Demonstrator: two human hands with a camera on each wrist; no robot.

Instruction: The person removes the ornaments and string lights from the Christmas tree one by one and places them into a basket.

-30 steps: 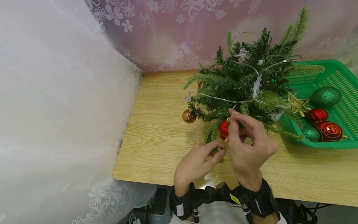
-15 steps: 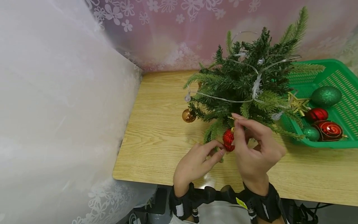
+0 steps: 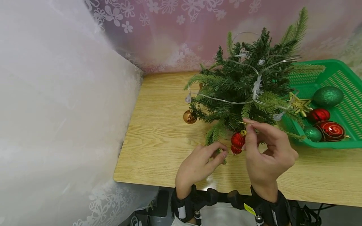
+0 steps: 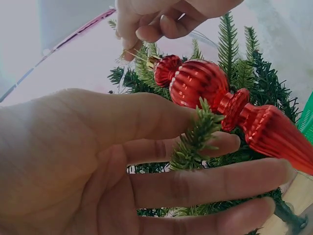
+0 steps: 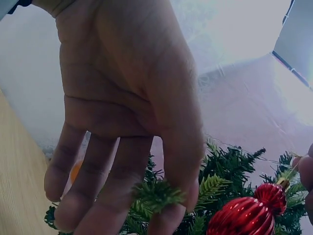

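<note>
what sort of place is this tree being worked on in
Probably an indoor corner fitted out as a work spot: a wooden table stands against a pink flower-patterned sheet, and a green basket of ornaments sits beside the small tree.

The head camera looks forward and down on a small Christmas tree point(image 3: 240, 86) from its near side, farthest back of the three. Both wrist cameras peer at the tree from close in, a foreground hand point(image 4: 105, 152) filling much of each view; they share its branches point(image 5: 212, 188) and the red ornament point(image 4: 236, 104) at its near side.
</note>
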